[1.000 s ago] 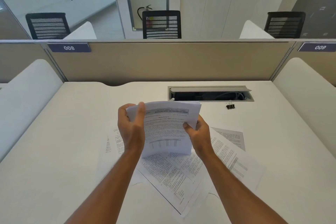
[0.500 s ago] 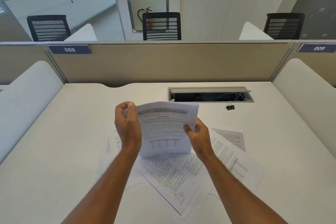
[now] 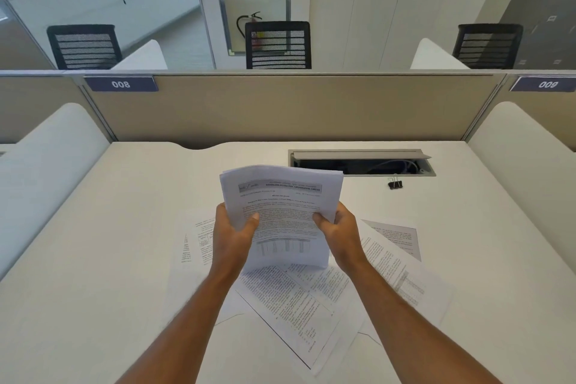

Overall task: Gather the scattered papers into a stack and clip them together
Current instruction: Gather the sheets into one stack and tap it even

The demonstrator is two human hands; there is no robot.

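Left side: "008" tag on the divider. Loose sheets lie on the worktop, spreading under both forearms and out to the right.

Centre: left hand and right hand each have a grip clenched on the stack, thumbs on the front page, one hand per side edge. Stack is held upright above the loose sheets, off the worktop, top corners fanned and uneven.

Step in hand looks like squaring the stack. To do it well: loosen the pinch a little, tap the bottom edge on a bare patch of worktop, then a side edge, so pages slide flush. Then collect the remaining sheets before clipping.

Readable on the front page: a bold header ending "CORPORATION LIMITED" and "MEDIA RELEASE"; body text too small.

Right: binder clip sits beside the cable tray, well apart from the stack, untouched. "009" tag at far right.
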